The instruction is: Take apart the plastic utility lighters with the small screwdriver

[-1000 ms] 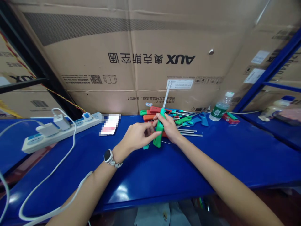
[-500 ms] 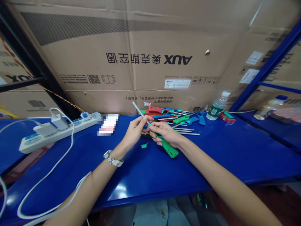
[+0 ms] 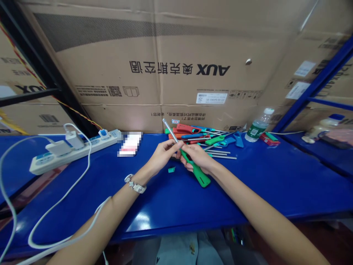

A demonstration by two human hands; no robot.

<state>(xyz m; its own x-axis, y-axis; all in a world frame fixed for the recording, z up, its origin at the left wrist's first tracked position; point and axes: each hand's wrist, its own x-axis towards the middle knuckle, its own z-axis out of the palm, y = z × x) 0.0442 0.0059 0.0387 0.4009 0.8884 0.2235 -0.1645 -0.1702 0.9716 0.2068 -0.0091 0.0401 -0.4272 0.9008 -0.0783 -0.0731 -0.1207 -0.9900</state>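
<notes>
Both my hands are closed on one green long-neck lighter (image 3: 202, 177), held aslant above the blue table. My left hand (image 3: 164, 152) pinches it where the silver tube meets the green body; the tube points up and to the left. My right hand (image 3: 196, 156) wraps round the upper part of the green handle, whose rounded end sticks out below toward me. The fingers hide the middle of the lighter. Just behind my hands lies a pile of red, blue and green lighters (image 3: 190, 129) with silver tubes. A small green plastic piece (image 3: 171, 169) rests below my left hand.
A white power strip (image 3: 88, 145) with plugs stands at the left, and its white cable (image 3: 89, 162) runs over my left forearm. A water bottle (image 3: 256, 127) and a small red box (image 3: 268, 139) are at the back right. Large cardboard (image 3: 176, 44) backs the blue table (image 3: 154, 206).
My hands have drawn closer together on the lighter, thumbs now meeting at the base of its tube. The whole view has shifted slightly.
</notes>
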